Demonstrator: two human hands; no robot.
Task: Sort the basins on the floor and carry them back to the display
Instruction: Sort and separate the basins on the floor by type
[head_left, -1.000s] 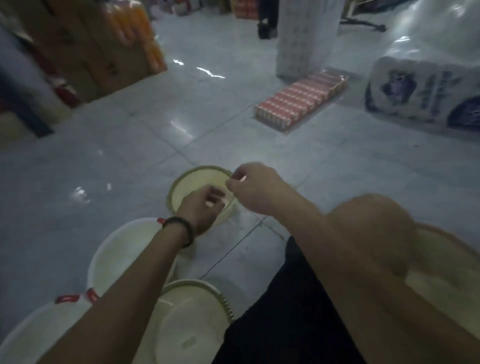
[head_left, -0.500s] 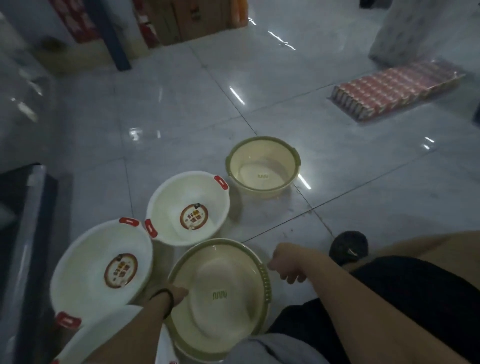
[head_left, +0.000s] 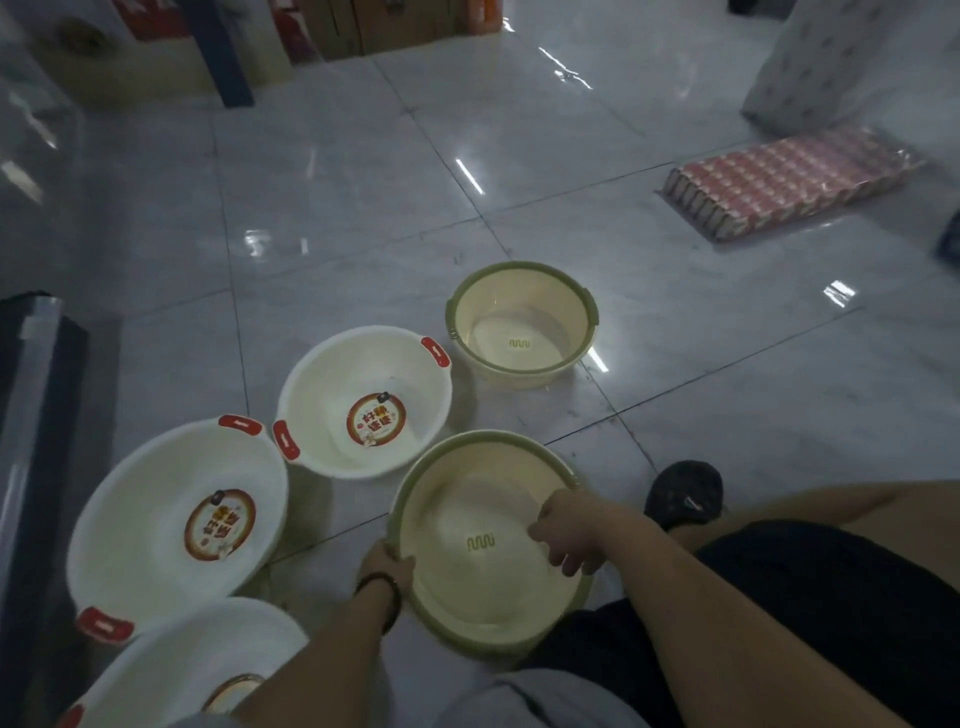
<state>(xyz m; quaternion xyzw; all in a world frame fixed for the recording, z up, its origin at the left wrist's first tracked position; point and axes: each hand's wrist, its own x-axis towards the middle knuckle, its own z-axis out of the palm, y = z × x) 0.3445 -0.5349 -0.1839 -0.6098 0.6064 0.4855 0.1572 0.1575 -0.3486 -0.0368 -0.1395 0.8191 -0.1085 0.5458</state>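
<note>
Now both hands are on the big green-rimmed basin, near centre on the floor. Half a second ago the right hand hung just off its right edge, closed on nothing; it has since hooked its fingers over the right rim. The left hand grips the left rim, same side as before. Can't tell if the basin is off the floor yet. The small green-rimmed basin sits farther off, untouched. Three white basins lie to the left. Likely meaning: sorting starts with the green pair, big one ready to lift.
</note>
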